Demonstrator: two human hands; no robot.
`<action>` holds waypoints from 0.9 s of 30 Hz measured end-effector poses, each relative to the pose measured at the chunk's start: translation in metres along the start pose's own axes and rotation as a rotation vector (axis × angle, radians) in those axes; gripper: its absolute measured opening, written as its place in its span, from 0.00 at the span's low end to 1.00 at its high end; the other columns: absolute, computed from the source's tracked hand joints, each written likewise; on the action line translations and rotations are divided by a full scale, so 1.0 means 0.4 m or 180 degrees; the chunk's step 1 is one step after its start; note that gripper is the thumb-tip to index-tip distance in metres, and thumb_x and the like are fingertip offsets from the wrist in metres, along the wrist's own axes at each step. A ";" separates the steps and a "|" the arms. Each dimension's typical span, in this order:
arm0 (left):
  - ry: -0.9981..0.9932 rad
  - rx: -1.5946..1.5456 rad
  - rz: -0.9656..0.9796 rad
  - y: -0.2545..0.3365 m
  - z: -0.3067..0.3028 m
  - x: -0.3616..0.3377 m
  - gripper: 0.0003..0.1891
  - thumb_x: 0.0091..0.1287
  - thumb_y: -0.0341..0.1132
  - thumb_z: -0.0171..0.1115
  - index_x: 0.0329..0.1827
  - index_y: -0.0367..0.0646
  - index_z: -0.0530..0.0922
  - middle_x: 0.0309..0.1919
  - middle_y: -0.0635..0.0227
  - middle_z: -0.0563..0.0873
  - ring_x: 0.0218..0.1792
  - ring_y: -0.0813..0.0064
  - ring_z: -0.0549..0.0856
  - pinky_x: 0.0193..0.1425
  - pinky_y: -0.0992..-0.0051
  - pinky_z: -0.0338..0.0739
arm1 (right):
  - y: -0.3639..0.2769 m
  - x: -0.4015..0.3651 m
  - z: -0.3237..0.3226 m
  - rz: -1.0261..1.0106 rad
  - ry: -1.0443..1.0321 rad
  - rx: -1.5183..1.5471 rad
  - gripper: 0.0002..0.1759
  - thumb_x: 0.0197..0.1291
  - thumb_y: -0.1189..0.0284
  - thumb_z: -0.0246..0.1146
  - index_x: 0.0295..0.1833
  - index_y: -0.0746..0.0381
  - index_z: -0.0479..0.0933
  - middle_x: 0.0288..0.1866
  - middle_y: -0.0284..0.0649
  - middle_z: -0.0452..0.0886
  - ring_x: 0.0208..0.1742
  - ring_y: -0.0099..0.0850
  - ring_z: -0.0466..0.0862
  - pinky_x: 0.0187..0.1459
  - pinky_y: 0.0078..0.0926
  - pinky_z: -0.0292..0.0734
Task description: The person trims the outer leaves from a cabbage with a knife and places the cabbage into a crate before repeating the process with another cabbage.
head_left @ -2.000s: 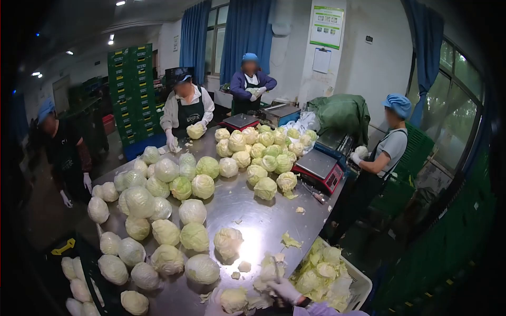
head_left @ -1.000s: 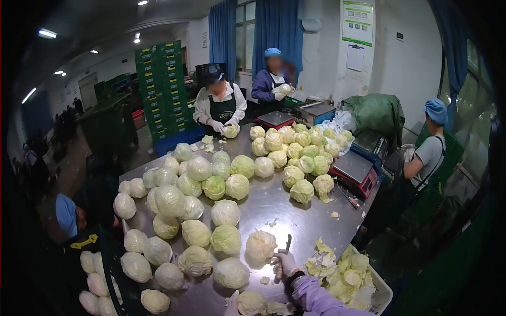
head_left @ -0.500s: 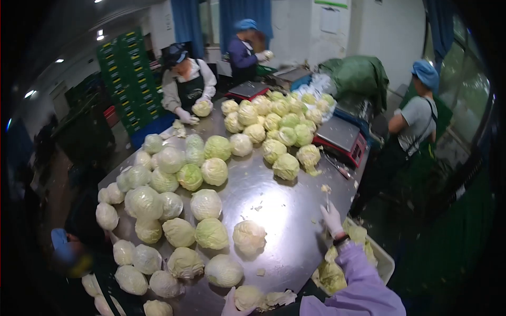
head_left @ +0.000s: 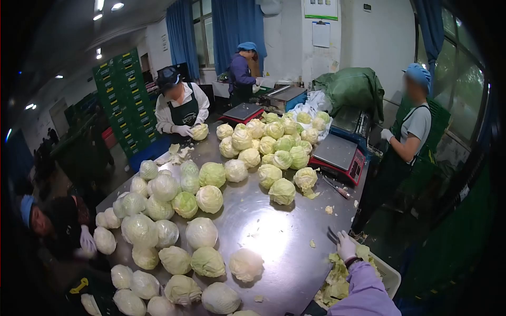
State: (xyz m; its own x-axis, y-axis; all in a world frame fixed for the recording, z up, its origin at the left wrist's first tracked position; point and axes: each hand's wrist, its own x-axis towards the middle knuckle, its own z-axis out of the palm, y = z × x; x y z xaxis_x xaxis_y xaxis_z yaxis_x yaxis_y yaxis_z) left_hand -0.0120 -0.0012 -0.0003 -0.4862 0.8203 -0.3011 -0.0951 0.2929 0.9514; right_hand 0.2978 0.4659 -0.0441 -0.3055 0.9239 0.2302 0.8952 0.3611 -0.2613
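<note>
My right hand, in a white glove, is closed around a small knife whose dark, thin blade points up and left. It hangs over the table's right edge, above a white basket holding loose cabbage leaves. A small cabbage scrap lies on the metal table beyond the blade. My left hand is out of view below the frame. Only the top of a cabbage shows at the bottom edge. Nearby on the table sits a pale trimmed cabbage.
Wrapped cabbages crowd the table's left side; unwrapped ones are heaped at the back. A red scale and another knife lie at the right. Co-workers stand around, one handling a cabbage.
The view has tilted up, taking my left hand and most of its cabbage out of frame. My right hand with the knife has drawn back from the scrap toward the basket.
</note>
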 end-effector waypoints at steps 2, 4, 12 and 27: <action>0.0032 -0.0012 0.0173 -0.035 0.007 0.002 0.40 0.62 0.35 0.68 0.73 0.40 0.54 0.64 0.53 0.72 0.63 0.66 0.74 0.64 0.67 0.72 | 0.138 -0.114 0.032 0.0157 0.0145 0.0101 0.22 0.59 0.71 0.60 0.60 0.61 0.73 0.52 0.49 0.80 0.44 0.47 0.83 0.43 0.40 0.80; 0.0165 0.0379 0.0065 -0.015 0.014 -0.001 0.37 0.63 0.37 0.68 0.72 0.40 0.58 0.63 0.54 0.73 0.63 0.66 0.74 0.65 0.67 0.72 | 0.179 -0.163 0.012 0.0325 -0.0084 -0.0003 0.20 0.60 0.72 0.59 0.59 0.61 0.75 0.45 0.47 0.83 0.39 0.44 0.85 0.39 0.37 0.81; -0.0406 -0.1228 0.0369 0.216 0.153 0.077 0.22 0.77 0.43 0.45 0.66 0.36 0.66 0.55 0.58 0.79 0.57 0.65 0.79 0.57 0.68 0.78 | -0.315 -0.343 -0.291 0.0659 -0.1447 0.3816 0.17 0.71 0.71 0.52 0.60 0.65 0.74 0.35 0.36 0.83 0.21 0.19 0.75 0.24 0.17 0.72; 0.0233 -0.2546 -0.0240 0.241 0.204 -0.024 0.27 0.73 0.52 0.51 0.69 0.50 0.61 0.62 0.64 0.74 0.60 0.66 0.79 0.59 0.57 0.79 | -0.663 -0.469 -0.405 -0.2007 0.0256 0.2465 0.22 0.54 0.70 0.70 0.53 0.66 0.76 0.49 0.44 0.80 0.28 0.29 0.81 0.35 0.24 0.77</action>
State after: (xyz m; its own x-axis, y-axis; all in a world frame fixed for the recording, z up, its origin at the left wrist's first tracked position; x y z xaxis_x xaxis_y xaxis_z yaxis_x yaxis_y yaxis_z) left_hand 0.0543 0.0594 0.0889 -0.5067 0.7700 -0.3878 -0.7096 -0.1170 0.6948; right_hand 0.1703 0.1764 0.1339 -0.6029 0.5345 0.5922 0.1106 0.7912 -0.6015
